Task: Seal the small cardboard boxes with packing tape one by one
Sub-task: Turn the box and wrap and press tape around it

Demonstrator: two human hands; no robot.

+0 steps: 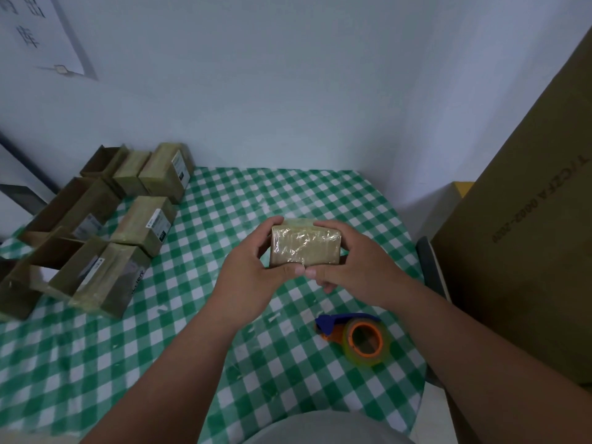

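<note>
Both hands hold one small cardboard box [304, 246] above the checked tablecloth [224, 315], its facing side covered with shiny tape. The left hand [253, 267] grasps its left end, the right hand [349, 261] its right end, with the thumbs meeting under the box. The tape dispenser [355, 338] lies near the box, below the right hand. Other boxes [96, 225] stand well apart on the box's left, and a big carton [528, 219] on its right.

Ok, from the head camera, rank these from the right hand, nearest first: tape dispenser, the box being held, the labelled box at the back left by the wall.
1. The held box, gripped by the right hand and the left hand.
2. The tape dispenser, on the tablecloth below the right hand, toward the person.
3. The labelled box, far left at the wall.
</note>
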